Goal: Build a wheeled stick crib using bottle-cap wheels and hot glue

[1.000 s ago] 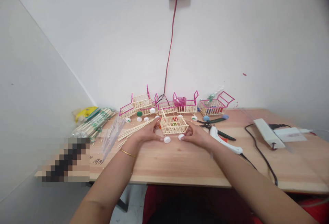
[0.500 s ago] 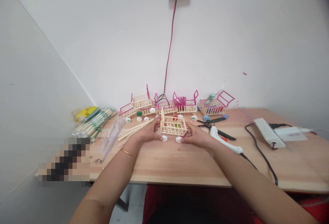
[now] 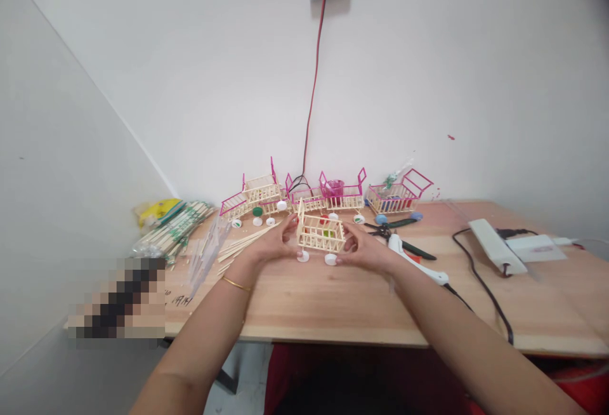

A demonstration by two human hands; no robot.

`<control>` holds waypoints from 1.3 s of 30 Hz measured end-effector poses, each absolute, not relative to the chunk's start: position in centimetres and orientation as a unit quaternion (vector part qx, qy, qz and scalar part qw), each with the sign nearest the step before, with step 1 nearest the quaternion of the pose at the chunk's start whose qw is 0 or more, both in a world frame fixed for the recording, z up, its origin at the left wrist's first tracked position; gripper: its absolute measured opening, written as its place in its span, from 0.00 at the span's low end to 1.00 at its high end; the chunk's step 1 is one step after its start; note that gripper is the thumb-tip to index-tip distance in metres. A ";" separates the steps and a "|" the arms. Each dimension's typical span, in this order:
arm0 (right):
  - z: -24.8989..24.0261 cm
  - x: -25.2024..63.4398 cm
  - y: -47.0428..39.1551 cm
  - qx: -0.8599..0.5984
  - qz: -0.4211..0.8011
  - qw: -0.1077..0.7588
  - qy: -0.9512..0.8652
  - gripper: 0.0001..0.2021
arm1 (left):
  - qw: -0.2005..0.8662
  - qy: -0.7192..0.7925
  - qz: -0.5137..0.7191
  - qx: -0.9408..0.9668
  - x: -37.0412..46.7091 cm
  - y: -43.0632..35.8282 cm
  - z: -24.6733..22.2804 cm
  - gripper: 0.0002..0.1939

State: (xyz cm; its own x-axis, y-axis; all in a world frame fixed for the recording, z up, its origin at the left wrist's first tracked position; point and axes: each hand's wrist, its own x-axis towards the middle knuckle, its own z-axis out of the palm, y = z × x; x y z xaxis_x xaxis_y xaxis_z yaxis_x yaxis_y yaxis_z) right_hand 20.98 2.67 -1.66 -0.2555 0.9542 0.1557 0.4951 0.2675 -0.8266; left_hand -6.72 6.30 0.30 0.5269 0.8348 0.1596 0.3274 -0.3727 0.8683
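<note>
A small model cart point(image 3: 321, 232) of pale wooden sticks stands upright on the table between my hands. White round wheels show on its near side, and red and yellow-green patches show through its bars. My left hand point(image 3: 273, 242) is closed at the cart's left end, thumb by the left front wheel. At the right end, my right hand point(image 3: 368, 250) grips it, with the thumb close to the other front wheel. The far fingers of both hands are partly hidden behind the cart.
Several pink-trimmed stick carts point(image 3: 397, 199) line the wall. Loose sticks point(image 3: 245, 247) and bagged skewers point(image 3: 178, 228) lie left. Cutting pliers point(image 3: 404, 243), a white glue gun point(image 3: 419, 263), a black cable point(image 3: 488, 294) and a power strip point(image 3: 497, 247) lie right.
Almost nothing differs. Both hands stay on the cart, which keeps its place; the view has shifted very slightly.
</note>
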 end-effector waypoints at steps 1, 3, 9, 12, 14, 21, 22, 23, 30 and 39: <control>-1.6 21.0 2.7 -0.496 0.335 0.350 -0.721 0.49 | 0.412 0.380 0.309 0.768 -6.7 6.3 0.5 0.51; -1.6 21.1 2.7 -0.475 0.341 0.361 -0.727 0.49 | 0.411 0.387 0.314 0.763 -6.6 6.2 0.9 0.47; -1.8 21.5 3.2 -0.444 0.351 0.397 -0.722 0.37 | 0.418 0.380 0.328 0.757 -6.1 6.0 1.4 0.35; -2.1 21.6 3.7 -0.430 0.357 0.410 -0.721 0.30 | 0.416 0.354 0.339 0.766 -6.2 6.1 1.4 0.30; -2.1 21.6 3.9 -0.421 0.359 0.416 -0.722 0.26 | 0.412 0.347 0.348 0.767 -6.3 6.2 1.3 0.28; -1.5 21.3 3.4 -0.391 0.372 0.406 -0.737 0.21 | 0.407 0.352 0.376 0.755 -6.5 6.9 0.8 0.24; -1.5 21.3 3.3 -0.389 0.373 0.404 -0.739 0.22 | 0.408 0.350 0.377 0.754 -6.4 6.9 0.7 0.23; -1.4 21.3 3.3 -0.388 0.372 0.402 -0.741 0.22 | 0.410 0.347 0.377 0.754 -6.4 7.0 0.7 0.23; -1.2 21.5 3.0 -0.397 0.357 0.389 -0.751 0.23 | 0.416 0.344 0.371 0.756 -6.4 7.1 0.6 0.23; -1.9 21.4 3.0 -0.373 0.422 0.352 -0.748 0.23 | 0.403 0.346 0.368 0.763 -6.5 7.2 0.4 0.22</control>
